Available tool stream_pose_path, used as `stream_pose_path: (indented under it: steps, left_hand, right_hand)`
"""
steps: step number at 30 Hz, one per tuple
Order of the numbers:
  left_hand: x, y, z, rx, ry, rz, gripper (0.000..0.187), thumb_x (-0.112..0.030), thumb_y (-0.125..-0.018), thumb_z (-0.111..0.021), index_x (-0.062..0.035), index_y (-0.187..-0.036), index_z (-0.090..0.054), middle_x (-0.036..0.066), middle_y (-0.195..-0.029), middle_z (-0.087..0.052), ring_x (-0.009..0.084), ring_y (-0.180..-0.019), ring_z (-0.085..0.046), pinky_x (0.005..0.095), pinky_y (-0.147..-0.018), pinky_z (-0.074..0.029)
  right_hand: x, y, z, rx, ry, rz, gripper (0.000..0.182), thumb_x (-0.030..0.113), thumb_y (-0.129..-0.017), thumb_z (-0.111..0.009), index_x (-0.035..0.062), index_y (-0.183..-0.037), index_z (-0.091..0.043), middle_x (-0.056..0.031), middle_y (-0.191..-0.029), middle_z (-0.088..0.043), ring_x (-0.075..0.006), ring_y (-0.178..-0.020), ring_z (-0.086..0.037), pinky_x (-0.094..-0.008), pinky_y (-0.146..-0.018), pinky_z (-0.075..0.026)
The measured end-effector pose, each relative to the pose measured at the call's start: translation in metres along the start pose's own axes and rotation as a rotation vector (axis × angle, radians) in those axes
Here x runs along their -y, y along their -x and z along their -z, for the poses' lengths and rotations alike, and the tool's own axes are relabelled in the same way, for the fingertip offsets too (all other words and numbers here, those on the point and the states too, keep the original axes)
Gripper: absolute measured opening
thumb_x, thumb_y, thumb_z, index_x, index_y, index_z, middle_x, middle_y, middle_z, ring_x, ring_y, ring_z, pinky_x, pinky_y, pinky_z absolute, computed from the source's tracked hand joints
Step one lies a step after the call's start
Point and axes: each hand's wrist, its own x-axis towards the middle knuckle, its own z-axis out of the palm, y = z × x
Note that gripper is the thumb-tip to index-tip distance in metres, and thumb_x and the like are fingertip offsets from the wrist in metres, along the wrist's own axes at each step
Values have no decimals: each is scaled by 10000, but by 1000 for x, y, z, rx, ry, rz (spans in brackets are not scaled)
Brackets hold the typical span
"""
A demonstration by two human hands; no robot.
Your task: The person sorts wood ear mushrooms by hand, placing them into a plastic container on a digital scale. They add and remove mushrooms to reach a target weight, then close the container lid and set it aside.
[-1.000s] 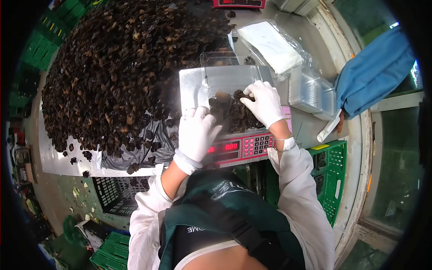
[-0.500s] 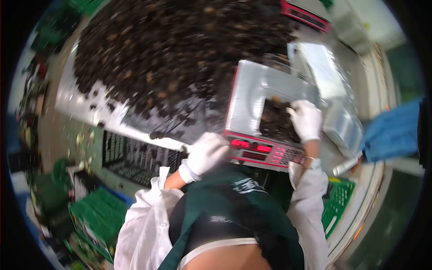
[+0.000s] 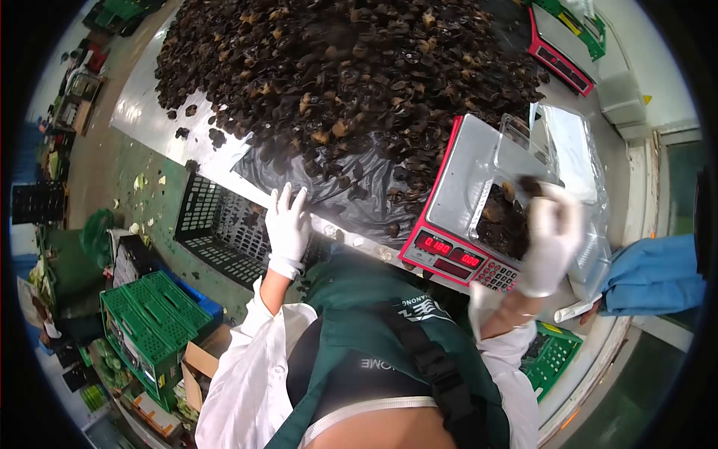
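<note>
My right hand (image 3: 553, 243), in a white glove and smeared by motion, pinches a dark wood ear mushroom (image 3: 529, 185) above a clear plastic tray (image 3: 481, 209). More wood ear mushrooms (image 3: 502, 221) lie in this tray, on the metal plate of a red-framed digital scale (image 3: 462, 176). The scale's left display reads about 0.180. At the table's front edge, my gloved left hand (image 3: 288, 227) is open, its fingers spread and nothing in them. Beyond both hands spreads a large heap of wood ear mushrooms (image 3: 336, 97).
Under the table edge at left sits a black crate (image 3: 217, 221). Green crates (image 3: 153, 318) stand on the floor. Clear trays (image 3: 591, 254) and plastic wrap (image 3: 572, 150) lie right of the scale. A second scale (image 3: 561, 56) stands farther back; blue cloth (image 3: 651, 277) hangs at right.
My right hand has lifted from the tray's contents and moved right, with a mushroom at its fingertips. My left hand has moved away from the scale and its fingers have spread. The display reading has dropped.
</note>
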Motion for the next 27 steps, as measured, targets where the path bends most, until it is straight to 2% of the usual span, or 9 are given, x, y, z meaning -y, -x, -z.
stream_pose_path:
  steps: [2, 6, 8, 10, 12, 15, 18, 23, 27]
  left_hand:
    - [26, 5, -29, 58, 132, -81, 358, -41, -741, -621, -129, -1088, -611, 144, -1196, -564, 357, -1072, -534, 414, -890, -443]
    - [57, 12, -23, -27, 237, 29, 172, -36, -757, -642, -101, -914, -620, 84, -918, -629, 287, -891, -586, 370, -802, -466]
    - [97, 15, -11, 4, 124, 92, 197, -54, -733, -662, -85, -922, -620, 109, -966, -625, 308, -928, -580, 412, -871, -437]
    - [114, 19, 7, -58, -225, 83, 401, -79, -712, -677, -81, -1104, -594, 170, -1184, -551, 372, -1110, -501, 461, -961, -403]
    - [118, 16, 7, -56, -192, 156, 427, -101, -741, -681, -84, -1156, -581, 174, -1210, -544, 371, -1124, -493, 452, -964, -404]
    - [67, -13, 9, -43, 117, 82, 337, -109, -768, -685, -78, -1096, -616, 125, -1136, -588, 320, -1048, -538, 404, -889, -435]
    - [4, -38, -2, 6, 373, -53, 319, -88, -742, -713, -79, -1052, -636, 102, -1091, -597, 294, -988, -555, 377, -872, -444]
    - [-93, -76, 11, -14, 562, -342, 301, -81, -709, -719, -69, -999, -641, 90, -1011, -617, 269, -930, -565, 367, -795, -455]
    - [-160, -94, 30, 18, 745, -553, 238, -71, -704, -716, -60, -932, -648, 78, -923, -629, 264, -865, -577, 360, -767, -456]
  right_hand:
    - [27, 19, -29, 484, -33, 387, 190, 23, -753, -663, 33, -939, -625, -66, -881, -636, -150, -832, -599, -273, -779, -465]
    - [17, 2, 0, 245, 54, 133, 302, 1, -748, -656, 25, -1048, -639, -74, -913, -636, -150, -850, -602, -263, -793, -465]
    - [-18, -4, 35, 12, 17, -24, 260, -37, -813, -593, 2, -1068, -628, -48, -949, -619, -124, -893, -580, -250, -817, -451]
    - [-44, 1, 75, -57, 155, -35, 237, 2, -854, -590, -11, -1089, -618, -51, -1000, -613, -119, -928, -566, -244, -837, -444]
    - [-66, 12, 101, -130, 172, -150, 240, 17, -851, -605, -6, -1090, -618, -49, -1023, -605, -108, -895, -559, -245, -823, -446]
    - [-96, 29, 124, -72, 398, -132, 318, 22, -784, -674, 29, -1098, -624, -48, -990, -592, -107, -789, -536, -250, -774, -454]
    - [-94, 37, 113, 71, 587, -82, 494, 41, -715, -722, 84, -1187, -585, -30, -993, -577, -128, -856, -537, -257, -776, -446]
    - [-104, 38, 101, 199, 729, -47, 590, 205, -647, -772, 126, -1194, -567, -78, -948, -566, -256, -930, -537, -359, -810, -446]
    - [-113, 37, 91, 191, 672, -122, 248, 126, -705, -730, 81, -937, -654, -48, -782, -554, -184, -753, -557, -314, -686, -458]
